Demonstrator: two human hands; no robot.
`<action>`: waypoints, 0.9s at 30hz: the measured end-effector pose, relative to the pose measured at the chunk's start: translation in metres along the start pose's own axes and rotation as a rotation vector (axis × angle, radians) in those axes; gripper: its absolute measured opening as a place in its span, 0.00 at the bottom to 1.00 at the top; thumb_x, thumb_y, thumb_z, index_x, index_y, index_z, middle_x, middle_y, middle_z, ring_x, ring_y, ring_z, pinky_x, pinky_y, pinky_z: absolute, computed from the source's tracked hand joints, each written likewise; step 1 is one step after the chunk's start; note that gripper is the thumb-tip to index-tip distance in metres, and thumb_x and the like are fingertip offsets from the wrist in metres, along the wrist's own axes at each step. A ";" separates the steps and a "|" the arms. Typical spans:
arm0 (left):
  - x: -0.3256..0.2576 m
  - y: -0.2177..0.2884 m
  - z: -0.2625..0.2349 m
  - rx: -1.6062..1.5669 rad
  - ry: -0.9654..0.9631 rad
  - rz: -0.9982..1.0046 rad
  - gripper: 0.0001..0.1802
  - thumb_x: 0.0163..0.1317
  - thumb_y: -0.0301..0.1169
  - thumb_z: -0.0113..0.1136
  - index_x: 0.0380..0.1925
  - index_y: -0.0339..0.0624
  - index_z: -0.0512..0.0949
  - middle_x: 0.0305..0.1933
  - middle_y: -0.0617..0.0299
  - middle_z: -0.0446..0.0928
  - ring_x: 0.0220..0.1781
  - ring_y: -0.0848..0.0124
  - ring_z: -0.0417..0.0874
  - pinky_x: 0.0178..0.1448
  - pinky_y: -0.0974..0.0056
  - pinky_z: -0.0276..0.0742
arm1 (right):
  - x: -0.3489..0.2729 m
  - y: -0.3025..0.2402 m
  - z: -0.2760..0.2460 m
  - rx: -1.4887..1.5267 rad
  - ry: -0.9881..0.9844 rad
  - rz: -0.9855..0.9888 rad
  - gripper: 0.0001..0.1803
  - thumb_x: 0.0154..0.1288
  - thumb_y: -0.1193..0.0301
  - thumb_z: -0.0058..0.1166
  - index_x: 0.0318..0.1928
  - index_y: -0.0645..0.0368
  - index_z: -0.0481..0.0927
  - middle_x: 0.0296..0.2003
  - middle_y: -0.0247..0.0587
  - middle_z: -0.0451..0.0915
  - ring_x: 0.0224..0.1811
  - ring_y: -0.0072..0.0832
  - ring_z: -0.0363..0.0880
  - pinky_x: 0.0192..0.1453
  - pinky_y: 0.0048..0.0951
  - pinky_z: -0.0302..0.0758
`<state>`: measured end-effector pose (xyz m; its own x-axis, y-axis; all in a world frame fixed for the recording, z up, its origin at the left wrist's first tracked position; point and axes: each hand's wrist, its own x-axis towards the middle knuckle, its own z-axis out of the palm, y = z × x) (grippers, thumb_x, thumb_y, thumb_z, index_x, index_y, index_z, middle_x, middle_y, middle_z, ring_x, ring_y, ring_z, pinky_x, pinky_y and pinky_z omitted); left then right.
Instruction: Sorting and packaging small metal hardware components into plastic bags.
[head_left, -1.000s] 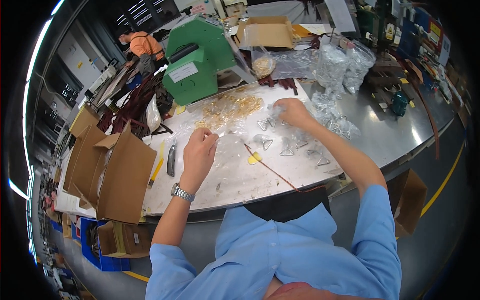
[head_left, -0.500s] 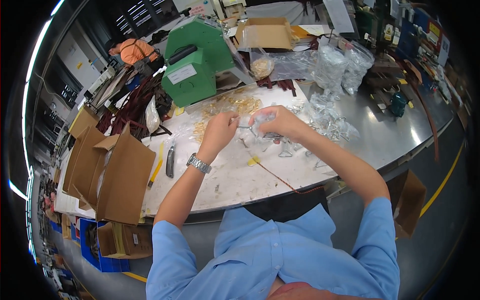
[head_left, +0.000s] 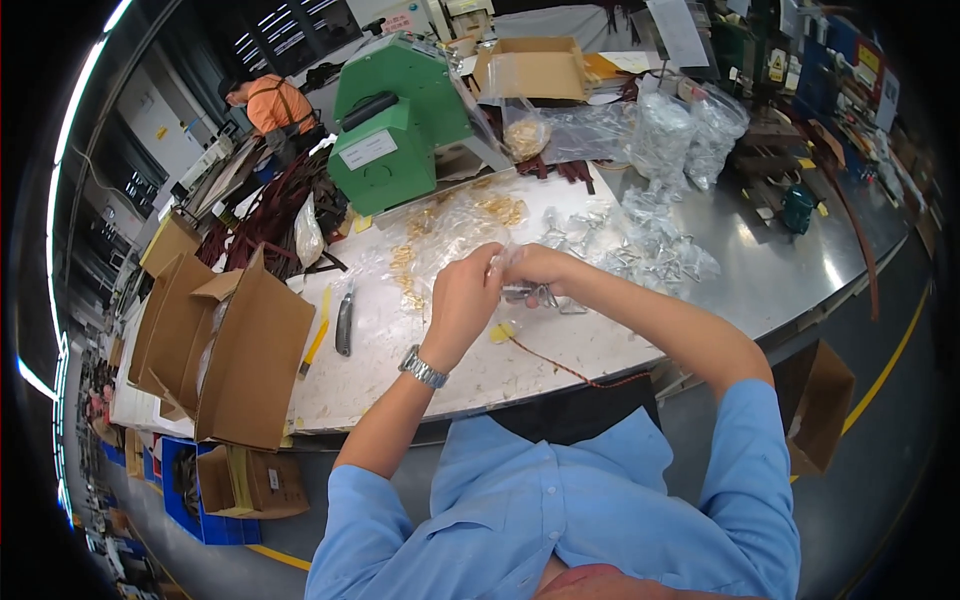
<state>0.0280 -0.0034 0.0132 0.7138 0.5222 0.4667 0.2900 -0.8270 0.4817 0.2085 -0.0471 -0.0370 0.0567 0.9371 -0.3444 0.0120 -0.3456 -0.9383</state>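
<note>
- Hands meet over the middle of the worktop (head_left: 780, 270), fingertips touching: left hand (head_left: 462, 298) and right hand (head_left: 537, 268) both pinched on a small clear plastic bag (head_left: 497, 262) held between them, just above the surface.
- Contents of that bag too small to tell.
- Left wrist carries a metal wristwatch (head_left: 423, 367).
- Just under the hands: a few small metal clips (head_left: 545, 296) on the worktop, plus a yellow scrap (head_left: 501, 332) and a thin reddish cord (head_left: 565, 368) running toward the near edge.
- Behind the hands: a loose clear sheet with brass-coloured small parts (head_left: 500, 208) scattered on it.
- Right of the hands: pile of clear bagged metal parts (head_left: 655, 250), with two fuller bags (head_left: 690, 125) further back.
- Left of the hands: utility knife (head_left: 344, 322) and yellow pencil-like tool (head_left: 317, 342), lying apart from each other.
- Green machine (head_left: 400, 125) stands at the far side; open cardboard boxes (head_left: 235, 350) at the left end.
- Another person in an orange top (head_left: 275, 103) in the background, well apart.
</note>
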 end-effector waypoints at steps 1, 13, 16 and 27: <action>-0.008 0.001 0.001 -0.029 -0.026 -0.017 0.14 0.70 0.29 0.62 0.52 0.38 0.85 0.34 0.43 0.86 0.37 0.44 0.88 0.42 0.47 0.81 | 0.008 0.005 -0.006 0.413 -0.050 0.071 0.07 0.69 0.76 0.61 0.46 0.61 0.83 0.35 0.45 0.85 0.30 0.31 0.87 0.20 0.32 0.79; -0.018 -0.008 -0.004 -0.650 0.079 -0.281 0.18 0.78 0.29 0.57 0.63 0.32 0.80 0.24 0.68 0.77 0.20 0.81 0.74 0.24 0.68 0.72 | 0.002 -0.044 0.013 0.047 0.035 -0.016 0.17 0.75 0.70 0.54 0.61 0.56 0.81 0.61 0.49 0.78 0.55 0.41 0.84 0.43 0.50 0.91; -0.009 -0.015 -0.011 -0.897 0.143 -0.411 0.18 0.80 0.29 0.56 0.63 0.34 0.80 0.24 0.70 0.73 0.18 0.82 0.70 0.22 0.70 0.67 | -0.031 -0.072 -0.006 -0.164 -0.086 -0.145 0.22 0.76 0.66 0.56 0.67 0.55 0.80 0.67 0.48 0.75 0.64 0.41 0.80 0.49 0.49 0.93; -0.013 -0.044 -0.020 -1.059 0.234 -0.461 0.17 0.81 0.32 0.54 0.64 0.38 0.79 0.25 0.72 0.69 0.19 0.84 0.63 0.20 0.74 0.60 | -0.174 0.060 -0.022 -1.311 0.678 -0.577 0.49 0.53 0.51 0.79 0.76 0.37 0.74 0.83 0.54 0.54 0.85 0.64 0.45 0.80 0.76 0.48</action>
<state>-0.0068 0.0306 0.0012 0.5134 0.8432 0.1594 -0.2629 -0.0223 0.9646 0.2211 -0.2322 -0.0324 0.1516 0.8812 0.4478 0.9859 -0.1024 -0.1322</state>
